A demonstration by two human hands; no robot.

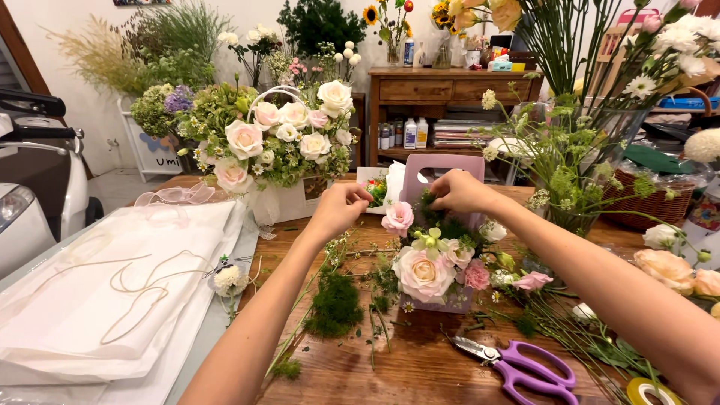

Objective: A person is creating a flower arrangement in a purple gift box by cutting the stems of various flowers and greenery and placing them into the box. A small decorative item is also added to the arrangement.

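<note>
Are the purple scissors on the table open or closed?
Closed. The purple scissors lie flat on the wooden table, their metal blades together in one point and their two handle loops side by side. No hand touches them.

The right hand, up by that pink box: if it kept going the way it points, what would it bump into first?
The right hand points leftward across the pink box. Likely it would first meet the left hand, close beside it, though depth is hard to judge.

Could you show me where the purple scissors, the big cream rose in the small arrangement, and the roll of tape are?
purple scissors (525,369), head view, on a purple handle loop.
big cream rose (422,274), head view, centre of the bloom.
roll of tape (651,391), head view, on its yellow rim.
</note>
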